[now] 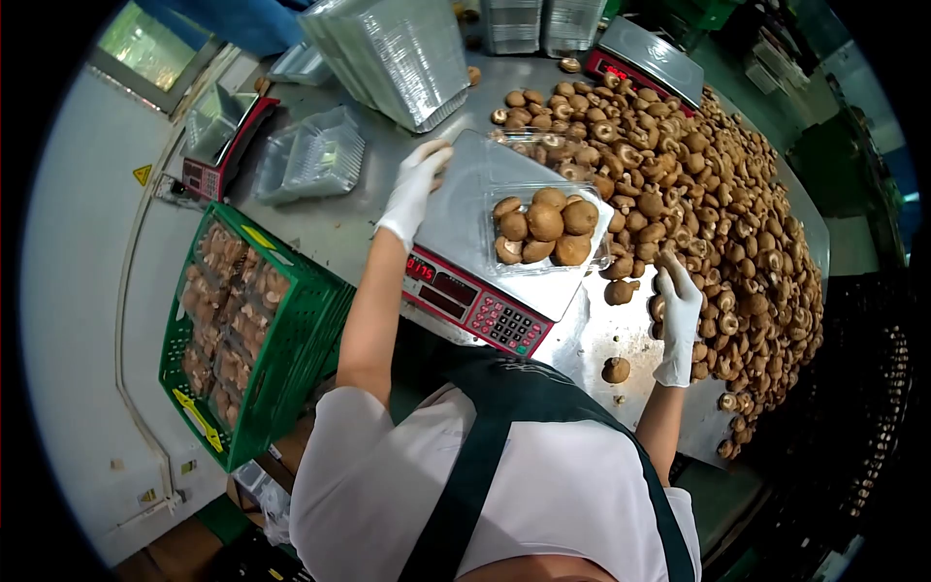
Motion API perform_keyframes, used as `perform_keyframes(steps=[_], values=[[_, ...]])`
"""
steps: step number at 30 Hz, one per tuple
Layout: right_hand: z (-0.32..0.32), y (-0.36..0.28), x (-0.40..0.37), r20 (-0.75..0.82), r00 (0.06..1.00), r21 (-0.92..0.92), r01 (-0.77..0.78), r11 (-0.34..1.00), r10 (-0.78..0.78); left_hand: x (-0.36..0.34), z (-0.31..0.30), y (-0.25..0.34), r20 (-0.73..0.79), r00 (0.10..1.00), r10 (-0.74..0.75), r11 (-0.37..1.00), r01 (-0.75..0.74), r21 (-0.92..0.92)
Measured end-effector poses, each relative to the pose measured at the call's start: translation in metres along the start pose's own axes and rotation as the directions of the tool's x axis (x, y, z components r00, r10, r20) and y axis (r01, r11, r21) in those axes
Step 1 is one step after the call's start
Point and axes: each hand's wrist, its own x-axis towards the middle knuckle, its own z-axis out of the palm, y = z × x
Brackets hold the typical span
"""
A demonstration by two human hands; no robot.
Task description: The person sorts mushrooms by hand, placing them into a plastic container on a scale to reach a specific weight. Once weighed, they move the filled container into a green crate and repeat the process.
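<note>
My left hand [417,189], in a white glove, rests at the left edge of a weighing scale [448,218], fingers stretched out and holding nothing. On the scale plate sits a clear plastic tray [493,202] with several brown mushrooms [545,222] in it. The red scale display [420,269] is lit and seems to read 0.175. My right hand [682,315], also gloved, is over the near-left edge of a large mushroom pile [722,238]. Its fingers look apart, with stained fingertips close to the mushrooms. A loose mushroom [621,292] lies just left of it.
Stacked clear trays [393,58] stand behind the scale, with more trays [312,160] at the left. A green crate [281,364] of packed mushrooms is at the lower left. Two other scales [648,60] [218,155] stand farther off. A single mushroom [616,370] lies near my apron.
</note>
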Motion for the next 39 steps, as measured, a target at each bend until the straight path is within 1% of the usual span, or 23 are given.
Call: perform_keyframes(steps=[2, 3, 5, 7, 9, 10, 11, 12, 13, 14, 15, 16, 17, 18, 19, 21, 24, 25, 27, 32, 36, 37, 39], values=[[-0.002, 0.010, 0.000, 0.021, 0.999, 0.072, -0.029, 0.997, 0.028, 0.014, 0.012, -0.005, 0.129, 0.991, -0.041, 0.998, 0.046, -0.034], [-0.003, 0.014, 0.001, 0.034, 0.999, 0.084, -0.038, 0.996, 0.036, 0.018, 0.018, -0.007, 0.125, 0.991, -0.038, 0.998, 0.043, -0.036], [0.001, 0.029, 0.008, 0.046, 0.995, 0.089, 0.084, 0.992, -0.089, 0.024, 0.030, -0.007, 0.201, 0.977, -0.075, 0.991, 0.095, -0.091], [0.004, 0.022, 0.007, 0.094, 0.996, 0.084, 0.000, 0.996, -0.008, 0.019, 0.037, 0.000, 0.213, 0.976, -0.055, 0.987, 0.086, -0.138], [0.010, 0.011, 0.006, 0.114, 0.994, 0.088, -0.012, 0.996, 0.002, 0.006, 0.041, 0.008, 0.140, 0.989, 0.037, 0.989, -0.016, -0.149], [0.014, 0.008, 0.006, 0.105, 0.992, 0.090, 0.057, 0.994, -0.067, -0.008, 0.043, 0.013, 0.083, 0.989, 0.125, 0.982, -0.111, -0.155], [0.014, 0.001, 0.005, 0.116, 0.986, 0.007, 0.121, 0.993, -0.121, -0.024, 0.042, 0.013, 0.069, 0.962, 0.263, 0.958, -0.253, -0.133], [0.016, -0.002, 0.005, 0.125, 0.983, 0.048, 0.130, 0.990, -0.135, -0.043, 0.041, 0.014, 0.096, 0.959, 0.267, 0.963, -0.263, -0.059], [0.018, -0.002, 0.007, 0.145, 0.977, 0.098, 0.143, 0.985, -0.156, -0.056, 0.040, 0.001, 0.123, 0.908, 0.401, 0.914, -0.405, 0.006], [0.022, -0.004, 0.007, 0.138, 0.977, 0.110, 0.145, 0.983, -0.160, -0.076, 0.044, -0.008, 0.151, 0.902, 0.404, 0.912, -0.410, 0.010], [0.025, -0.003, 0.009, 0.134, 0.977, 0.122, 0.148, 0.982, -0.164, -0.095, 0.044, -0.018, 0.140, 0.829, 0.541, 0.740, -0.548, 0.390], [0.028, 0.002, 0.012, 0.156, 0.975, 0.154, 0.134, 0.979, -0.158, -0.111, 0.042, -0.020, 0.228, 0.811, 0.538, 0.614, -0.563, 0.554], [0.031, 0.009, 0.015, 0.174, 0.974, 0.179, 0.117, 0.977, -0.148, -0.120, 0.047, -0.037, 0.172, 0.805, 0.568, 0.607, -0.551, 0.573], [0.033, 0.018, 0.019, 0.243, 0.962, 0.148, 0.093, 0.985, -0.127, -0.131, 0.052, -0.049, 0.060, 0.835, 0.547, 0.656, -0.472, 0.589], [0.035, 0.023, 0.022, 0.302, 0.948, 0.107, 0.070, 0.992, -0.099, -0.140, 0.054, -0.054, -0.003, 0.901, 0.434, 0.767, -0.368, 0.525], [0.045, 0.021, 0.019, 0.395, 0.919, 0.111, -0.046, 0.993, -0.001, -0.141, 0.057, -0.071, -0.043, 0.961, 0.272, 0.886, -0.233, 0.402], [0.050, 0.021, 0.019, 0.420, 0.907, 0.255, -0.155, 0.954, 0.035, -0.135, 0.059, -0.070, 0.060, 0.998, 0.004, 0.993, -0.012, 0.117], [0.051, 0.025, 0.024, 0.455, 0.888, 0.296, -0.224, 0.929, 0.069, -0.138, 0.060, -0.061, 0.073, 0.996, -0.046, 0.996, 0.040, 0.084], [0.051, 0.046, 0.037, 0.559, 0.829, 0.467, -0.328, 0.821, 0.013, -0.142, 0.061, -0.047, 0.093, 0.991, -0.096, 0.995, 0.097, -0.004], [0.058, 0.072, 0.036, 0.564, 0.822, 0.622, -0.357, 0.697, -0.082, -0.129, 0.057, -0.063, 0.124, 0.992, 0.008, 0.994, 0.005, -0.107], [0.062, 0.058, 0.005, 0.506, 0.858, 0.570, -0.251, 0.783, -0.093, -0.137, 0.043, -0.071, 0.112, 0.984, 0.141, 0.990, -0.137, -0.037], [0.061, 0.057, -0.001, 0.524, 0.849, 0.491, -0.234, 0.839, -0.070, -0.140, 0.038, -0.073, 0.105, 0.984, 0.145, 0.989, -0.141, -0.043], [0.067, 0.054, -0.015, 0.528, 0.831, 0.565, -0.188, 0.804, -0.177, -0.148, 0.025, -0.076, 0.064, 0.986, 0.153, 0.988, -0.153, -0.011]])
